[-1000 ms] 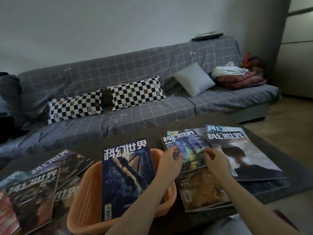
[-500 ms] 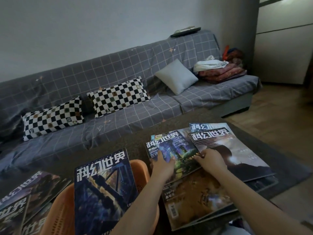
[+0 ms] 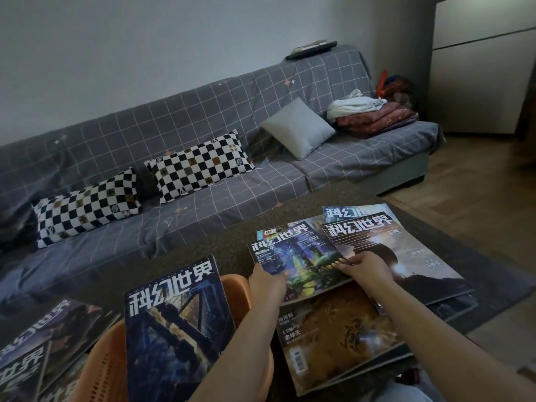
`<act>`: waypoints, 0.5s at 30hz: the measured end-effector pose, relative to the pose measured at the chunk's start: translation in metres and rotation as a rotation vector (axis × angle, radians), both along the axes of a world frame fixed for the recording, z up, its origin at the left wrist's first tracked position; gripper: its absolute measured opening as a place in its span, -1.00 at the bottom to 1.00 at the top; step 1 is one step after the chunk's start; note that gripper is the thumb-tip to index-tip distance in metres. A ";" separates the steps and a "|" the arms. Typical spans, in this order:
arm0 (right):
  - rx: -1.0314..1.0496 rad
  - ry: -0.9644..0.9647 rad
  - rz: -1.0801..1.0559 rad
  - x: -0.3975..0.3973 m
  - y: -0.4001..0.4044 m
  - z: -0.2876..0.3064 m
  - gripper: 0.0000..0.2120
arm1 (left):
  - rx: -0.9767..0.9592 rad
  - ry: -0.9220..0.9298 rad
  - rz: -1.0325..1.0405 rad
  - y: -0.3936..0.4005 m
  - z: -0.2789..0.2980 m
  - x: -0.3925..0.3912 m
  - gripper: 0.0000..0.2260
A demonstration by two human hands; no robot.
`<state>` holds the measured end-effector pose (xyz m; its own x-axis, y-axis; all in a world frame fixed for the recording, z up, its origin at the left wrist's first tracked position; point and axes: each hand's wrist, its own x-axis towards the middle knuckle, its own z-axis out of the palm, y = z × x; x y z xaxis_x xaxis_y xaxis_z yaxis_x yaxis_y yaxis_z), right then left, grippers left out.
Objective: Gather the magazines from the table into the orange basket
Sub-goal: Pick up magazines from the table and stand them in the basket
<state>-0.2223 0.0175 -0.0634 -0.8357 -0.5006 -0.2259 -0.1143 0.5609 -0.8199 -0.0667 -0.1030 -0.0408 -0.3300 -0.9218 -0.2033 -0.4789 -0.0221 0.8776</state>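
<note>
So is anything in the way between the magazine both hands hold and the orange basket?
Partly. A dark blue magazine already stands upright in the orange basket, covering much of the opening. The neon-cover magazine, held by the left hand and right hand, has an otherwise unobstructed path.

Two bare forearms reach in from the lower edge of the view, with no sleeves, watch, bracelet or rings showing on them. The left hand (image 3: 268,281) ends the arm nearest the orange basket (image 3: 104,369); the right hand (image 3: 368,271) ends the arm farther from the basket. Both hands are uncovered, without gloves. The fingernails on the right hand look short and plain. At the bottom edge, beyond the basket, a patch of pale grey-blue clothing shows beneath the right forearm.
</note>
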 end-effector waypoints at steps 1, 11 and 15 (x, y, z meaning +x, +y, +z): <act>-0.028 -0.028 -0.017 -0.001 0.001 0.000 -0.76 | 0.024 0.028 0.013 0.001 0.000 0.000 -0.60; -0.195 -0.138 -0.105 0.000 0.006 -0.004 -0.81 | 0.161 0.271 0.117 0.006 0.022 -0.004 -0.55; -0.196 -0.172 -0.110 0.000 0.007 -0.004 -0.78 | 0.294 0.297 0.076 -0.001 0.024 -0.002 -0.82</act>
<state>-0.2224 0.0247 -0.0678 -0.8451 -0.4573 -0.2768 0.0884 0.3911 -0.9161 -0.0689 -0.1043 -0.0173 -0.3472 -0.8629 -0.3673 -0.1938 -0.3172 0.9283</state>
